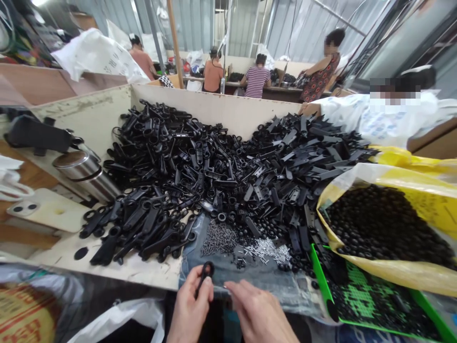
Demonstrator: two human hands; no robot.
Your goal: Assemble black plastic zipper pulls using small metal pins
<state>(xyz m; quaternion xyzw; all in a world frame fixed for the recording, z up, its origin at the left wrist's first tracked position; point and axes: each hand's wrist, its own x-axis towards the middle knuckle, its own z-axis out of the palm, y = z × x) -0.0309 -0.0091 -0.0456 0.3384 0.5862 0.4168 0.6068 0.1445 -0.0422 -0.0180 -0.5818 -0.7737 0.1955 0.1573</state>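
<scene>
At the front edge of the bench, my left hand is closed around a black plastic part with a ring end; the ring sticks up above the fingers. Close to its right, my right hand has thumb and fingers drawn together, with a tiny shiny spot at the tips too small to name. Beyond both hands, a denim cloth carries a heap of small dark grey screws or pins and a pile of silver pins. Black ringed parts lie in a pile to the left.
Flat black pieces are heaped at the back right. A yellow sack of small black pieces stands beside a green tray. On the left are a steel flask and a phone. Several people work beyond the bin wall.
</scene>
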